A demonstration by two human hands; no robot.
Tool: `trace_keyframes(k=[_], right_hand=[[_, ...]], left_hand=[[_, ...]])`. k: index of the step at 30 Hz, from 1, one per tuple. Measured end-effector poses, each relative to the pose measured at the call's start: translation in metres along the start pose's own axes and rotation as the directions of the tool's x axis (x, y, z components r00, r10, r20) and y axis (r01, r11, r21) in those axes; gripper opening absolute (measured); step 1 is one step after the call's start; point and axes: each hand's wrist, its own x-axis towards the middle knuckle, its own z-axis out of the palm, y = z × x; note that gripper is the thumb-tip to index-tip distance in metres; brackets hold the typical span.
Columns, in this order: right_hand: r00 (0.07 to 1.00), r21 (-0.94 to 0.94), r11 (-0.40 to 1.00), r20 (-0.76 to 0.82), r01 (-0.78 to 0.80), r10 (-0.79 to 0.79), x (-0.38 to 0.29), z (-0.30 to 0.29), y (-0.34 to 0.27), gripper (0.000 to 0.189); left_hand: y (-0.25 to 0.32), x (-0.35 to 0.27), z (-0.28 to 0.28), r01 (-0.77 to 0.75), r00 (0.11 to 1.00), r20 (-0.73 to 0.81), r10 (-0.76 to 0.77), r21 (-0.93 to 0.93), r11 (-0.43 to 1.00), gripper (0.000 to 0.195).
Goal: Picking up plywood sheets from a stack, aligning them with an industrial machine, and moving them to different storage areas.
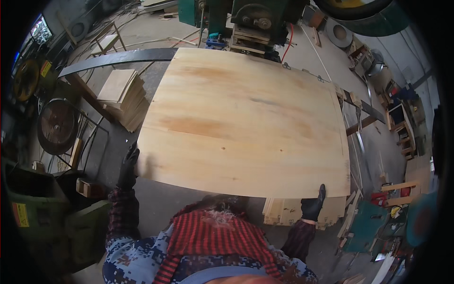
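A large plywood sheet with brown stains and small knots spreads out before me. Its far edge reaches the base of a green machine. My left hand, in a black glove, grips the sheet's left edge close to the near corner. At the near right corner my right hand, also gloved in black, has its thumb on the top face; its fingers are partly hidden below. Under that corner, a stack of plywood panels shows past the sheet's near edge.
A dark metal bar runs left from the sheet's far corner. Below it stands a stack of smaller boards. Green machinery is at my left, near a round disc. At right is a teal machine cabinet.
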Motion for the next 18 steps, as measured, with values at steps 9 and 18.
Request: trace_keyframes(k=[9,18], right_hand=[[0.998,-0.01,1.0,-0.061,0.002,-0.003,0.035,-0.002,0.005,0.036],[0.997,-0.047,0.999,-0.071,-0.02,0.016,0.045,0.007,0.003,0.038]], left_hand=[[0.011,0.015,0.031,0.17,0.982,-0.017,-0.188,-0.344,0.923,0.041],[-0.025,0.003,0.018,-0.374,0.927,0.138,0.348,0.377,0.847,0.034]])
